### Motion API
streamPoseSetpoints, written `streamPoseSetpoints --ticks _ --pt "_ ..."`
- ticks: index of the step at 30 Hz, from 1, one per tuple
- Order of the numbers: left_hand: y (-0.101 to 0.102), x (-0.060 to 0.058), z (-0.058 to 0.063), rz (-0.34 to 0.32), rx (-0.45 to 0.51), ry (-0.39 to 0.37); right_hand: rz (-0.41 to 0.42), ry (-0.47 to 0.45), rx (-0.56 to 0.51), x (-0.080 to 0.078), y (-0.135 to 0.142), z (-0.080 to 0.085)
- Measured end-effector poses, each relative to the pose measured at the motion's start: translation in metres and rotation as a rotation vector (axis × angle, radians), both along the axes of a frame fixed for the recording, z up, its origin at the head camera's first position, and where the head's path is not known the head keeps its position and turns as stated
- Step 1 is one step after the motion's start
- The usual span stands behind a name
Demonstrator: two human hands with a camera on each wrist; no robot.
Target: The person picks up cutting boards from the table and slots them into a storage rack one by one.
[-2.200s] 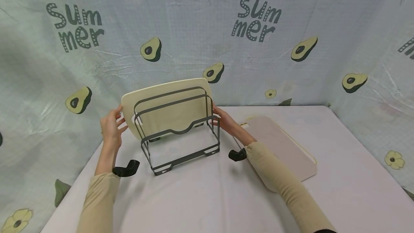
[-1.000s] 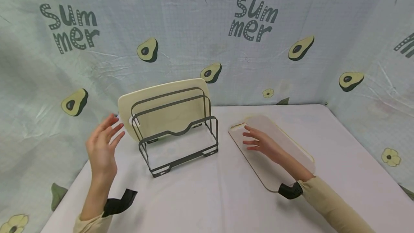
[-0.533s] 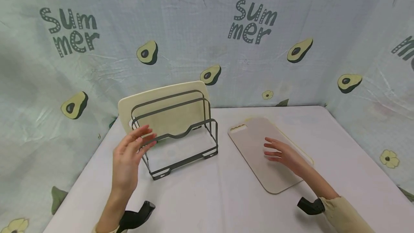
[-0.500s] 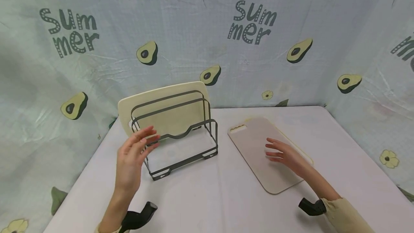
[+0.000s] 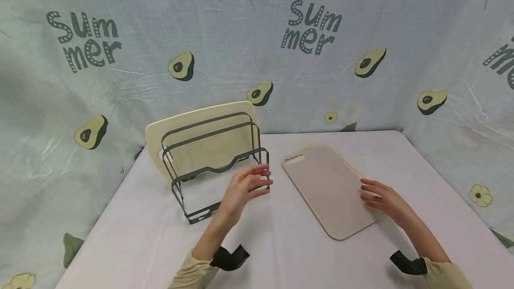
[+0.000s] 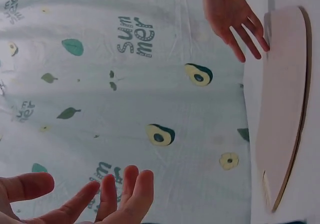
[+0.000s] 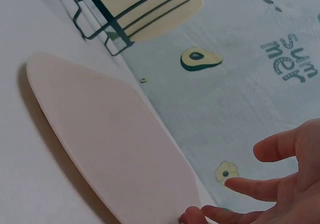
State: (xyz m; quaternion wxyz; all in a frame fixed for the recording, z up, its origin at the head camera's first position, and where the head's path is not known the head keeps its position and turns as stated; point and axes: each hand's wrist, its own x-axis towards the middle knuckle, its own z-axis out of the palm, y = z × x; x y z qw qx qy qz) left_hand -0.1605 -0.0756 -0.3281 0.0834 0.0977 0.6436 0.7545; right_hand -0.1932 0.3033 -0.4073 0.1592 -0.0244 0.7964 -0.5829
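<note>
A cream cutting board stands tilted in the rear of a dark metal rack. Flat on the table lies a pinkish-beige cutting board with a handle slot at its far left corner; a yellowish edge shows along its far right side. My left hand holds nothing, fingers loosely extended in front of the rack's right end. Beside the right edge of the flat board is my right hand, fingers spread and holding nothing. Whether its fingertips touch the board I cannot tell.
The white table ends at the back against a hanging cloth printed with avocados and lettering. Black camera mounts sit on both wrists. The rack's front slots lie between its bars, ahead of the cream board.
Both hands have let go of the cream board, which stays in the rack. The left hand has moved right across the rack's front; the right hand has moved right, to the flat board's edge.
</note>
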Motion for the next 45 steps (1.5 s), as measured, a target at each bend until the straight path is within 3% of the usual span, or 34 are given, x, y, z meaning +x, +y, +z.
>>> streamPoseSetpoints --ticks 6,12,17,20,26,35,40,45 --pt "0.038 -0.018 -0.014 -0.123 0.019 -0.081 -0.027 0.005 0.009 0.001 0.021 -0.001" --pt "0.066 -0.031 -0.043 -0.172 0.034 -0.237 -0.025 -0.007 0.053 0.001 0.037 0.000" --pt "0.077 -0.024 -0.067 -0.209 0.058 -0.420 -0.004 -0.007 0.078 -0.004 0.045 0.001" --pt "0.079 -0.015 -0.079 -0.219 0.122 -0.505 0.005 -0.012 0.100 -0.010 0.044 0.002" --pt "0.088 0.001 -0.097 -0.239 0.261 -0.618 0.038 -0.055 0.152 -0.024 0.041 0.004" --pt "0.106 0.011 -0.107 -0.239 0.331 -0.666 0.058 -0.150 0.111 -0.059 0.033 0.003" --pt "0.112 0.013 -0.106 -0.191 0.359 -0.678 0.100 -0.170 0.074 -0.079 0.025 0.004" --pt "0.115 0.014 -0.104 -0.137 0.375 -0.649 0.058 -0.224 0.074 -0.089 0.020 0.005"
